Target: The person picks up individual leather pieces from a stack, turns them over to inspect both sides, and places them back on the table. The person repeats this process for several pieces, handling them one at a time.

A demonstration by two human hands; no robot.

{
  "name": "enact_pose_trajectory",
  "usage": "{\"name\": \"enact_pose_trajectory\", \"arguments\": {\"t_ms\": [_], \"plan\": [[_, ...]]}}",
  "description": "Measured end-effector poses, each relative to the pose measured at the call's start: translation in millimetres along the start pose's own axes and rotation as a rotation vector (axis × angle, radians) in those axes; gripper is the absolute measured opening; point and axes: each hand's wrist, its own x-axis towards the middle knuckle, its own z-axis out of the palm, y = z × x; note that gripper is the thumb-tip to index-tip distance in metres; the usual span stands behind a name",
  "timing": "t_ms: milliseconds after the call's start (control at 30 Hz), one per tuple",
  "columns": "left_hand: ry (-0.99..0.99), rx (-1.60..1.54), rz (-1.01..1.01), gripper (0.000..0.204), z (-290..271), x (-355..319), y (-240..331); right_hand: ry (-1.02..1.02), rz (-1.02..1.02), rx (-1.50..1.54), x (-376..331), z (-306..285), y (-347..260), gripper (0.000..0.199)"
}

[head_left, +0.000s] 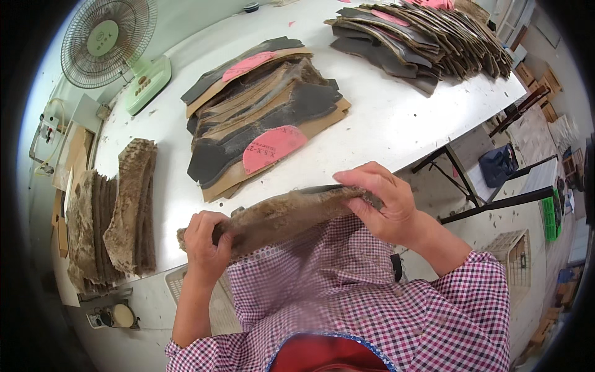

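- I hold one furry brown insole piece point(279, 214) edge-on in front of my chest, just off the near edge of the white table point(396, 118).
- My left hand point(204, 239) is clenched round its left end, fingers wrapped over the top and thumb hidden below.
- My right hand point(378, 201) pinches the right end, fingertips point(350, 180) pressed on the upper edge where the dark backing shows.
- To do this well, I judge both ends should stay level and the piece lightly taut, so the fur and the backing line up along the whole edge.
- I would press with my fingertips, not my nails, so the fur does not tear loose.
- The nearest stack of dark and tan pieces point(263, 105), some with pink heel pads, lies on the table just beyond my hands.
- A second stack point(421, 37) sits well apart at the far right.
- Finished-looking furry pieces point(114, 214) stand on edge to my left, near the table's end.
- A green fan point(108, 40) lies at the far left corner.
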Motion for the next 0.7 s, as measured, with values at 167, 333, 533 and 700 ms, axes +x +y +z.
{"name": "enact_pose_trajectory", "arguments": {"t_ms": [167, 333, 533, 700], "plan": [[0.021, -0.030, -0.003, 0.029, -14, -9, -4, 0.011, -0.084, -0.015, 9, 9, -11, 0.026], [0.011, 0.015, -0.009, 0.027, -38, -14, -2, 0.053, -0.002, -0.039, 20, 29, -20, 0.015], [0.055, 0.050, 0.013, 0.028, -63, -32, -9, -0.005, 0.087, 0.051, 34, 59, -18, 0.006], [0.007, 0.133, -0.061, 0.025, -87, -34, -19, -0.064, 0.054, 0.032, 66, 90, -12, 0.002]]}}
